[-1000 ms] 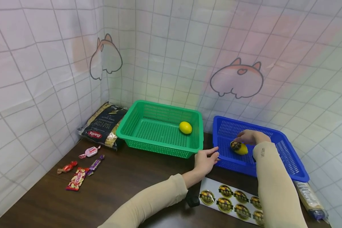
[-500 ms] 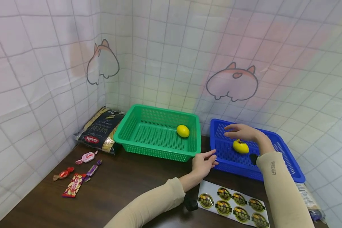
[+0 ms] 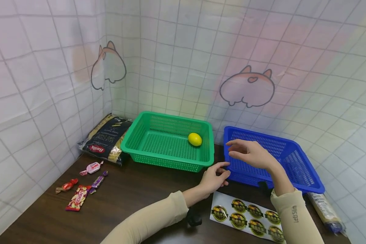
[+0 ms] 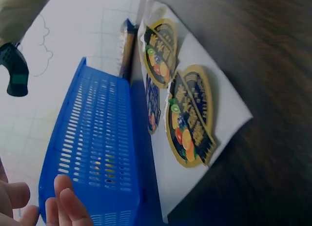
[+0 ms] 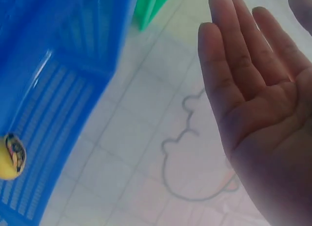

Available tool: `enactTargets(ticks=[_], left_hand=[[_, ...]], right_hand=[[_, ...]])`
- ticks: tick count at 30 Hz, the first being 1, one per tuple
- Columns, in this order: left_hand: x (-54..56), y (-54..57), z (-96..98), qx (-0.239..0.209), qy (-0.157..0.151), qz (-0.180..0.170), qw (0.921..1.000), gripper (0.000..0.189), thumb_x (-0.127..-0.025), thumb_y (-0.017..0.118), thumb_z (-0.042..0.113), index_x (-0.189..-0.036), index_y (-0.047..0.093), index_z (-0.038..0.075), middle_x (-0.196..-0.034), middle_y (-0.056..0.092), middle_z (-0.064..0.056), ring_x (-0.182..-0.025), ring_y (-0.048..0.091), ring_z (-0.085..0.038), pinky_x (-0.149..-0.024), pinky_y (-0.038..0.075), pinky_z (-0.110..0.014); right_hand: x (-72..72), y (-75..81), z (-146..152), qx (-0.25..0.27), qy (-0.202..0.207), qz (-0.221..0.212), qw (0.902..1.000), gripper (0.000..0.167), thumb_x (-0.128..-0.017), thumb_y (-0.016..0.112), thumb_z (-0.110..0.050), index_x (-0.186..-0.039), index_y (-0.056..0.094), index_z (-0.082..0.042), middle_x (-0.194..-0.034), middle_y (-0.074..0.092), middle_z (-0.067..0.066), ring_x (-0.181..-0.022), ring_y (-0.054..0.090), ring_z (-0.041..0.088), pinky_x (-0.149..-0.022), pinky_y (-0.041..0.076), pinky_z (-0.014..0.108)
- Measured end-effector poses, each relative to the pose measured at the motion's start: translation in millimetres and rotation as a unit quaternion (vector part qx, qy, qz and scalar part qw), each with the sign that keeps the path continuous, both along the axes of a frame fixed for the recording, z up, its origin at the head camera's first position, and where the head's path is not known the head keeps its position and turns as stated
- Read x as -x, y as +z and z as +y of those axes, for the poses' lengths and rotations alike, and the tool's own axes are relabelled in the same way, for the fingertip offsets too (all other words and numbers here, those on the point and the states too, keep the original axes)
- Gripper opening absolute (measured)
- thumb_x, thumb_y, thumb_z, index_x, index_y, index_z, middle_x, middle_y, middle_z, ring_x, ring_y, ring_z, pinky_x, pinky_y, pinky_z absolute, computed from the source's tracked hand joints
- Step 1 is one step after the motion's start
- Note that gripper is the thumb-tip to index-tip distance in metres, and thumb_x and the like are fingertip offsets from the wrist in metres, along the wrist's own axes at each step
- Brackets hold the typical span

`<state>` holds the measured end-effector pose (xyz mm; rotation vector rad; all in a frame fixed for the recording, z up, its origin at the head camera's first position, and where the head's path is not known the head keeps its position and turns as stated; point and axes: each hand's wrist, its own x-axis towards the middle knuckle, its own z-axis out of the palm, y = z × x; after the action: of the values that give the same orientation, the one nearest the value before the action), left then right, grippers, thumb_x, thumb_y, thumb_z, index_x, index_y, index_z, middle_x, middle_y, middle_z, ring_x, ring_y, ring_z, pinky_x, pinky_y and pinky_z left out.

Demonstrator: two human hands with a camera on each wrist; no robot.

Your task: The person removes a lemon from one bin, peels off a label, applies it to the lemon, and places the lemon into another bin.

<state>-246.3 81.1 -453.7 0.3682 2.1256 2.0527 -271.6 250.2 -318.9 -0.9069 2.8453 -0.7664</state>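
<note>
My right hand [image 3: 251, 154] hovers over the blue basket [image 3: 306, 171], fingers loosely bent and holding nothing. Its palm and straight fingers show in the right wrist view. Inside that basket lies a yellow lemon [image 5: 9, 160] with a dark printed sticker on it; my right hand hides it in the head view. My left hand [image 3: 211, 179] is beside the basket's near left corner, its fingers relaxed with nothing between them. A white sheet of round gold-and-black fruit stickers [image 3: 247, 218] lies on the table in front of the basket.
A green basket [image 3: 164, 165] holding another lemon [image 3: 195, 139] stands left of the blue one. A bag of pasta [image 3: 106, 137] leans beside it. Several wrapped sweets [image 3: 93, 167] lie at the left. A long packet [image 3: 326, 211] sits at the right, near the cloth wall.
My right hand has let go of the lemon, leaving it in the blue basket, and has lifted away and moved left. My left hand has drawn slightly back from the basket's corner.
</note>
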Motion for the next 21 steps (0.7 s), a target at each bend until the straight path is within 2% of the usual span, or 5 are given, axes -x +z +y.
enactTargets(ticks=[3,9,12,16,21], left_hand=[[-4.1,1.9,-8.6,0.012,-0.015,-0.005,0.9998,0.033,-0.1,0.06,0.028,-0.133,0.06,0.027,-0.103,0.067,-0.002,-0.066,0.066,-0.007,-0.064,0.055,-0.024],[-15.4,1.7,-27.5,0.052,-0.033,0.013,0.998,0.032,-0.099,0.061,0.029,-0.127,0.062,0.016,-0.103,0.069,-0.004,-0.07,0.069,-0.012,-0.064,0.055,-0.025],[-21.7,1.0,-39.5,0.085,-0.047,0.03,0.9948,0.033,-0.098,0.062,0.031,-0.126,0.062,0.013,-0.105,0.069,-0.005,-0.077,0.07,-0.017,-0.064,0.053,-0.023],[-27.4,0.8,-56.9,0.125,-0.073,0.049,0.9882,0.032,-0.098,0.061,0.034,-0.124,0.063,0.015,-0.113,0.068,-0.004,-0.079,0.065,-0.014,-0.065,0.05,-0.022],[-32.1,-0.2,-75.8,0.178,-0.101,0.078,0.9758,0.027,-0.099,0.06,0.035,-0.119,0.065,0.018,-0.116,0.067,-0.002,-0.094,0.062,-0.011,-0.078,0.052,-0.022]], right_hand=[[-10.8,-7.2,-7,0.019,0.011,0.015,0.9996,0.035,-0.101,0.059,-0.031,-0.133,0.06,-0.018,-0.12,0.073,0.009,-0.104,0.072,0.024,-0.085,0.059,0.039],[-25.3,-31.2,-18,0.063,0.021,0.039,0.997,0.023,-0.099,0.062,-0.024,-0.121,0.067,-0.019,-0.107,0.077,0.006,-0.086,0.072,0.012,-0.071,0.056,0.023],[-31.4,-42.9,-22,0.074,0.028,0.044,0.9959,0.02,-0.098,0.064,-0.023,-0.117,0.068,-0.018,-0.101,0.077,0.004,-0.079,0.069,0.005,-0.067,0.054,0.022],[-41.9,-55.4,-27,0.079,0.023,0.033,0.996,0.018,-0.097,0.065,-0.025,-0.114,0.069,-0.02,-0.097,0.077,-0.003,-0.079,0.068,0.0,-0.068,0.056,0.023],[-50.7,-69.4,-31,0.069,0.026,0.017,0.9971,0.018,-0.098,0.064,-0.03,-0.113,0.069,-0.022,-0.096,0.077,-0.005,-0.08,0.068,-0.001,-0.068,0.056,0.021]])
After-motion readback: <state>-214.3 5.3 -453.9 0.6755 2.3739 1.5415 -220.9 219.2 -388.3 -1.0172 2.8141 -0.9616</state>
